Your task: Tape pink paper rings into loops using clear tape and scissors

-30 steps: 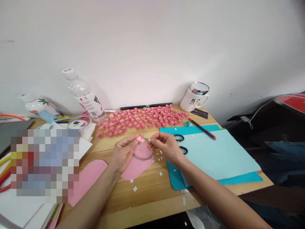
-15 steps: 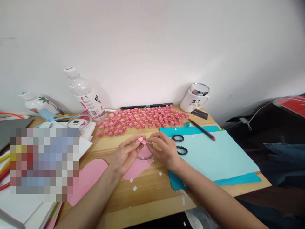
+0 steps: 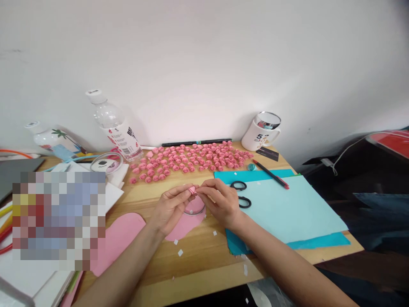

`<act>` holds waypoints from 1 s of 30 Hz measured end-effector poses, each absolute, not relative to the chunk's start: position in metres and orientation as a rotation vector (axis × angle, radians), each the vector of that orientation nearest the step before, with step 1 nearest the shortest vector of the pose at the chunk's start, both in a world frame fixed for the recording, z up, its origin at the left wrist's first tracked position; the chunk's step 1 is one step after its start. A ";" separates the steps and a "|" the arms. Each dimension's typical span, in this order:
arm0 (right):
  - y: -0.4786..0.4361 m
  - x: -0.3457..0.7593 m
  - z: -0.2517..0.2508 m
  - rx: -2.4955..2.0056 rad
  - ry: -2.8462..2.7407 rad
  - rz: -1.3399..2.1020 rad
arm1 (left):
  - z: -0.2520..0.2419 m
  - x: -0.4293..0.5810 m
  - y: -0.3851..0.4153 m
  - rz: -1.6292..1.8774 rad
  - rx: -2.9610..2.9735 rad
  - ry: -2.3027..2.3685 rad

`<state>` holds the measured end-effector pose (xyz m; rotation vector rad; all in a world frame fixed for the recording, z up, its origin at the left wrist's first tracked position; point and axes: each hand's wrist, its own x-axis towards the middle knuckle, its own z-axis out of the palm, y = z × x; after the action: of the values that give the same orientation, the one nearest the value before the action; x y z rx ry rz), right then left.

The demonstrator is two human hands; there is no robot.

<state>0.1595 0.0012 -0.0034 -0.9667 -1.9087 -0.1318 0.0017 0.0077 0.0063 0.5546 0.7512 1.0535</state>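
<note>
A small, partly rolled pink paper rose (image 3: 192,190) is pinched between the thumb and fingers of my left hand (image 3: 169,209). The fingertips of my right hand (image 3: 223,204) close on its right end, where a bit of paper shows. Under both hands lies a pink paper sheet (image 3: 182,229) with a rounded edge, and a thin ring (image 3: 195,214) rests on it, partly covered. Beyond my fingers, many finished pink paper roses (image 3: 185,169) spread over the wooden table (image 3: 198,273). Beside my right wrist are black scissors handles (image 3: 245,202); the blades are hidden.
Pale and darker blue paper sheets (image 3: 294,209) lie at right, with a pen (image 3: 271,174) and a blue roll (image 3: 252,167). A mug (image 3: 260,134) and a bottle (image 3: 118,132) stand near the wall. Another pink sheet (image 3: 124,232) and papers (image 3: 111,198) are at left.
The pink paper in my fingers has turned and looks more tightly rolled. My right fingers have drawn together at its right end. Everything else stays in place.
</note>
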 end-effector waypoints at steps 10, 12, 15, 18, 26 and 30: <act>-0.001 0.159 -0.002 -1.020 -2.000 -0.183 | 0.005 0.000 0.009 1.047 0.557 0.728; -0.001 0.159 -0.002 -1.020 -1.987 -0.198 | 0.005 0.000 0.008 1.046 0.575 0.734; -0.001 0.159 -0.003 -1.003 -1.962 -0.195 | 0.004 0.000 0.008 1.059 0.593 0.744; -0.001 0.158 -0.004 -0.970 -1.929 -0.161 | 0.005 0.001 0.007 1.058 0.613 0.745; -0.004 0.157 -0.004 -0.987 -1.821 -0.113 | 0.007 -0.001 0.006 1.046 0.698 0.770; -0.004 0.156 -0.003 -0.978 -1.802 -0.063 | 0.008 -0.002 0.005 1.027 0.751 0.815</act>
<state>0.1561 -0.0041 -0.0028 -0.9780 -1.8024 -0.0626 -0.0022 0.0054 0.0080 0.7511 0.8145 1.0273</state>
